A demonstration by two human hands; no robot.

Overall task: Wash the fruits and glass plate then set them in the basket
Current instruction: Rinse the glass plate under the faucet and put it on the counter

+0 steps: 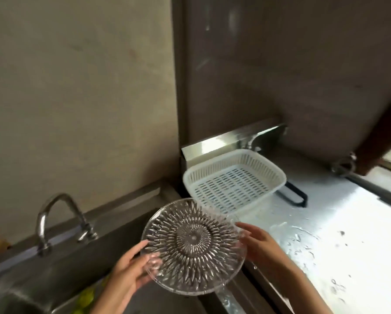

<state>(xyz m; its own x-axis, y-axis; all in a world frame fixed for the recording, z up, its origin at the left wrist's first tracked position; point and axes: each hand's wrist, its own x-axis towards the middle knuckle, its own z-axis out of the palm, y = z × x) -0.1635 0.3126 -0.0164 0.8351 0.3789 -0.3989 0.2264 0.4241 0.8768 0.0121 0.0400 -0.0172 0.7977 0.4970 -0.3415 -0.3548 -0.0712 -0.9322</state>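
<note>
A round cut-glass plate (193,247) with a starburst pattern is held tilted in the air between the sink and the counter. My left hand (131,270) grips its lower left rim, thumb on the face. My right hand (257,242) holds the right rim. Water drips from the plate's lower edge. The white slotted plastic basket (267,164) sits empty on the counter just behind the plate. Yellow-green fruits (85,299) lie low in the sink, partly hidden by my left arm.
A steel tap (54,217) arches over the steel sink (31,279) at the left. The wet metal counter (326,234) stretches right, with water drops on it. A black handle (295,196) sticks out behind the basket. Walls close in behind.
</note>
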